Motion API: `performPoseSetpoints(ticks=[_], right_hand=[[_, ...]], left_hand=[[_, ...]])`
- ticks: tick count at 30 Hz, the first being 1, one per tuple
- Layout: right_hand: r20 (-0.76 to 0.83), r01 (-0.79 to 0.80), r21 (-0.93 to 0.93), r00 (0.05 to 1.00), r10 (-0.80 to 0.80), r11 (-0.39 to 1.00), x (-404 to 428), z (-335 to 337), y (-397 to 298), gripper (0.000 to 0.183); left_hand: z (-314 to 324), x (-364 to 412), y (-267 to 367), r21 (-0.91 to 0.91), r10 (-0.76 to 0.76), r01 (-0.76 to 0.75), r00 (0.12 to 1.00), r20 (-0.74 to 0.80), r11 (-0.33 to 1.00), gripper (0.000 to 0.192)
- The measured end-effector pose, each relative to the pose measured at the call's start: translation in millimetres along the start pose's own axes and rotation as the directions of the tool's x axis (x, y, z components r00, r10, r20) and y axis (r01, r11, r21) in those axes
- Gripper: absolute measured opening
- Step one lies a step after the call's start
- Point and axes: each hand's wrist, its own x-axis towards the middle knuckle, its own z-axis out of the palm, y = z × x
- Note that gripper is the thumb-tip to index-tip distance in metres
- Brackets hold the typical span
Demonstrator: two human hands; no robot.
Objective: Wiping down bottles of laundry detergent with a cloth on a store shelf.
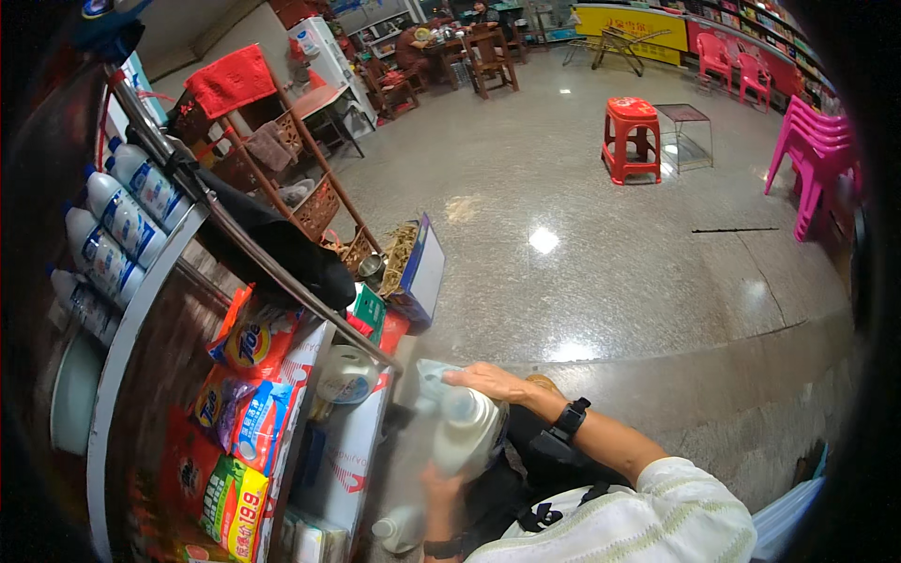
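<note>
A white plastic bottle [457, 440] with a translucent cap is tilted in front of my knees, blurred by motion. Around its lower side is my left hand [443, 485], also blurred. My right hand [486, 381] is beside the cap, with a pale cloth [431, 371] pinched between thumb and fingers. Below my left hand, near the shelf, is a second white bottle [400, 529] with a cap. On the shelf unit's middle level [345, 450] to my left stands a white detergent jug [348, 376].
Detergent bags [250, 341] fill the level above, and white-blue bottles [127, 204] stand on top. A metal pole [267, 257] slants along the shelf. A box of dried stalks [408, 267] sits on the floor beyond. Farther off are a red stool [631, 141] and stacked pink chairs [813, 155].
</note>
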Motion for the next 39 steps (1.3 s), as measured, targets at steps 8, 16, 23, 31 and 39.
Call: performPoseSetpoints(ticks=[8, 16, 23, 31, 39], right_hand=[[-0.08, 0.174, 0.007, 0.982, -0.172, 0.985, -4, 4, 5, 0.065], [-0.051, 0.171, -0.04, 0.984, -0.173, 0.984, -3, 5, 2, 0.061], [-0.08, 0.214, -0.049, 0.973, -0.218, 0.976, -1, 4, 13, 0.06], [-0.056, 0.215, -0.112, 0.973, -0.222, 0.97, 11, 19, 8, 0.055], [-0.279, 0.202, 0.028, 0.942, -0.187, 0.979, -13, 36, 28, 0.044]], left_hand=[[-1, 3, 22, -0.145, -0.167, 0.162, 0.986, -0.024, 0.976, 0.04], [-9, 0, 16, -0.047, -0.339, 0.345, 0.935, 0.098, 0.937, 0.055], [-8, -3, 12, 0.037, -0.376, 0.374, 0.92, 0.108, 0.927, 0.067], [-13, -18, -21, 0.322, -0.084, 0.117, 0.99, -0.116, 0.939, 0.047], [-7, -9, 0, -0.353, -0.244, 0.21, 0.968, -0.056, 0.912, 0.035]])
